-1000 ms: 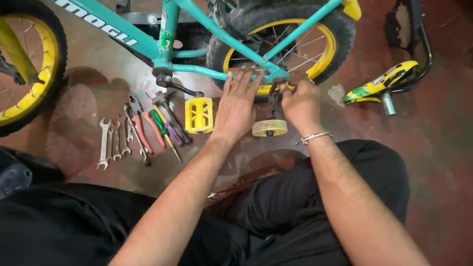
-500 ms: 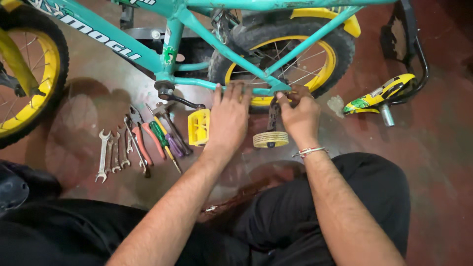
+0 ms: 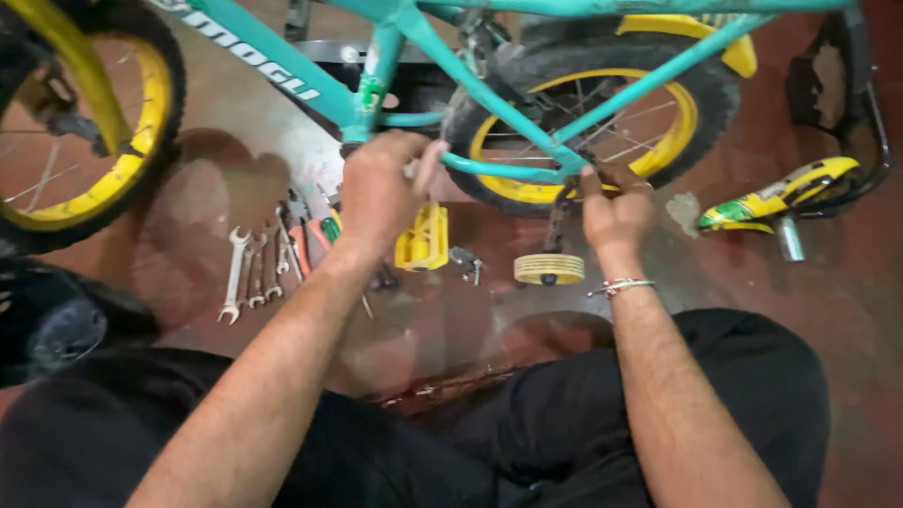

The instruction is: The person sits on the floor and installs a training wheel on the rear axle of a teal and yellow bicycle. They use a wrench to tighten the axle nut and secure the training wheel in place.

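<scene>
Teal chainstay tube (image 3: pixel 499 169) runs left-right between both hands.

Row of open-ended spanners (image 3: pixel 249 273) on the floor (image 3: pixel 734 301), screwdrivers (image 3: pixel 324 230) beside them, loose yellow small wheel (image 3: pixel 548 269), yellow-green part (image 3: pixel 776 195) lying near a black saddle (image 3: pixel 832 85)

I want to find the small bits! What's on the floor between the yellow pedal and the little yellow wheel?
In the head view, a small metal part lies on the floor between the yellow pedal and the little wheel.
</scene>
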